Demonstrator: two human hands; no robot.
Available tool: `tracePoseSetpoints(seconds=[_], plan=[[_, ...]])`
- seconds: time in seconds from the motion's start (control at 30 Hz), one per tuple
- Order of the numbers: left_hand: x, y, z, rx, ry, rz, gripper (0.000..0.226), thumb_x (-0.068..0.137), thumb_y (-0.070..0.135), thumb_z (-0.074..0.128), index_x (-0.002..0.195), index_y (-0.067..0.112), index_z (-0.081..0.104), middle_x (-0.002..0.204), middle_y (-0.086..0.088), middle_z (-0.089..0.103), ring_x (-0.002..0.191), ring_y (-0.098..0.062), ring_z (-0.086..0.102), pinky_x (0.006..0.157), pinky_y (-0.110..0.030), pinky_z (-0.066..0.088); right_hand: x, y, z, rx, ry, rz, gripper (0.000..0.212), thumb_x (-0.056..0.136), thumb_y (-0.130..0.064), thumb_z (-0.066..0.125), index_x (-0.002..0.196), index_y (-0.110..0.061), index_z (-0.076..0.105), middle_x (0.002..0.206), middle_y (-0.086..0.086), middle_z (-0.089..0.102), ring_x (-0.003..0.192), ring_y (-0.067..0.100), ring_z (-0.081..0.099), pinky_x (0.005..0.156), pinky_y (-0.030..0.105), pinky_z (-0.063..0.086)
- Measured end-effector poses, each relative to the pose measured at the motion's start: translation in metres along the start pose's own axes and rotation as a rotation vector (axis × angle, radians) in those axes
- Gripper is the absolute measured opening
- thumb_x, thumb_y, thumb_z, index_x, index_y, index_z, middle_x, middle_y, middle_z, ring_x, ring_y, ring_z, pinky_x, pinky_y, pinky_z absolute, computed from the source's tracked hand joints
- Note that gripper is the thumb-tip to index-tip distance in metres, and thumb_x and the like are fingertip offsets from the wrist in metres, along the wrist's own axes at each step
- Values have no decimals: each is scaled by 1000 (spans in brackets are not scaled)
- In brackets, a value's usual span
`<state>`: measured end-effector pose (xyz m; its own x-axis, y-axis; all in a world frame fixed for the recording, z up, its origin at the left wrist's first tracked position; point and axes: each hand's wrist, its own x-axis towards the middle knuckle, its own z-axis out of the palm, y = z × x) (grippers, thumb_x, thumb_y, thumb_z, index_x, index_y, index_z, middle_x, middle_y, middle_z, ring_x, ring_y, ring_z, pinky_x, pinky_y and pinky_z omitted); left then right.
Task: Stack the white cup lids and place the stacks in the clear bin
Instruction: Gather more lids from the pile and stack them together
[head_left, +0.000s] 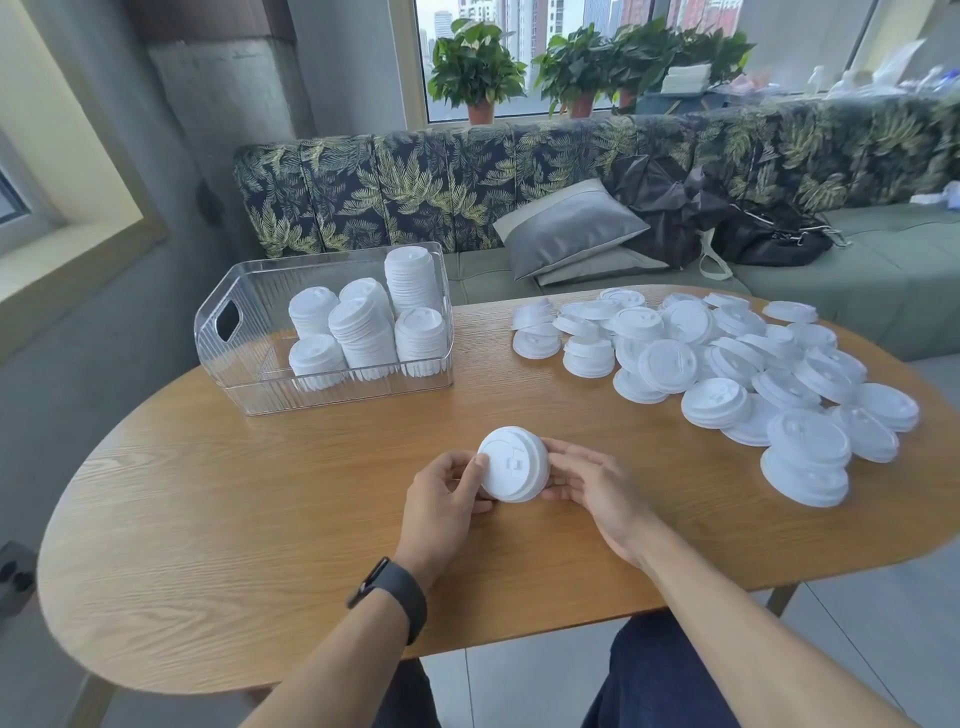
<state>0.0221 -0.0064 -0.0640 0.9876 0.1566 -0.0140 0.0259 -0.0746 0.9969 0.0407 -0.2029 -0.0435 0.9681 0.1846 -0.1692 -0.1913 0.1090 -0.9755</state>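
A short lid stack (514, 464) is being gripped between the fingers of the left hand (441, 496) and right hand (587, 480). The clear bin (249, 332) is lying beyond and left of them, nearer the left hand; the loose lids (727, 364) are lying beyond-right.

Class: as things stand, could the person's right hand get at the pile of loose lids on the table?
Probably yes: the loose lids lie open on that side, nothing between. But the right hand holds a lid stack.

Soft, even daylight comes from the windows (519, 47) behind the sofa, leaving faint shadows on the table (260, 519). Wide-angle distortion bends the edges; the hands look slightly blurred.
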Motion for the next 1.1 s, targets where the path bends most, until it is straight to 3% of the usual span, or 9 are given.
tracePoseSetpoints(seconds=[0.07, 0.13, 0.2, 0.27, 0.47, 0.7, 1.1], plan=[[0, 0, 0, 10, 9, 2, 15, 102, 32, 64, 104, 20, 74, 96, -1, 78, 81, -14, 75, 75, -33, 64, -1, 0, 1, -27, -6, -16, 26, 103, -26, 61, 124, -19, 73, 113, 3, 79, 103, 18, 71, 90, 34, 56], [1, 0, 1, 11, 17, -2, 15, 102, 32, 65, 105, 20, 74, 95, -1, 78, 82, -16, 76, 76, -35, 65, -2, 0, 2, -90, -25, -43, 39, 91, -38, 74, 127, -23, 69, 113, -3, 79, 108, 13, 72, 95, 33, 57], [0, 0, 1, 10, 23, -4, 15, 101, 32, 66, 104, 20, 74, 94, -1, 78, 81, -17, 76, 75, -35, 65, -3, 2, 2, -137, -41, -60, 54, 81, -42, 82, 130, -24, 66, 114, -6, 78, 110, 11, 72, 93, 29, 56], [-1, 1, 0, 0, 23, -6, 15, 100, 32, 68, 105, 18, 74, 93, -2, 78, 80, -17, 76, 75, -35, 65, -3, 4, 3, -152, -33, -66, 55, 81, -38, 85, 130, -23, 66, 114, -7, 78, 109, 9, 73, 90, 26, 56], [-2, 5, -1, -18, -10, -9, 25, 97, 39, 70, 108, 17, 75, 97, -3, 79, 86, -20, 75, 74, -37, 65, -3, 3, 5, -124, -25, -73, 35, 93, -25, 76, 127, -21, 69, 109, -5, 80, 106, 12, 74, 88, 25, 54], [1, 6, -2, -49, -1, -46, 34, 98, 44, 66, 107, 12, 73, 98, -10, 78, 95, -30, 75, 75, -39, 65, -4, 2, 5, -116, -32, -72, 33, 94, -26, 75, 126, -20, 71, 109, -3, 80, 105, 12, 73, 87, 24, 54], [-2, 11, -3, -48, -15, -33, 30, 98, 40, 68, 104, 11, 74, 96, -13, 78, 95, -35, 73, 73, -38, 64, -4, 2, 6, -129, 1, -75, 23, 97, -34, 68, 116, -24, 78, 105, -2, 80, 102, 14, 74, 86, 29, 56]])
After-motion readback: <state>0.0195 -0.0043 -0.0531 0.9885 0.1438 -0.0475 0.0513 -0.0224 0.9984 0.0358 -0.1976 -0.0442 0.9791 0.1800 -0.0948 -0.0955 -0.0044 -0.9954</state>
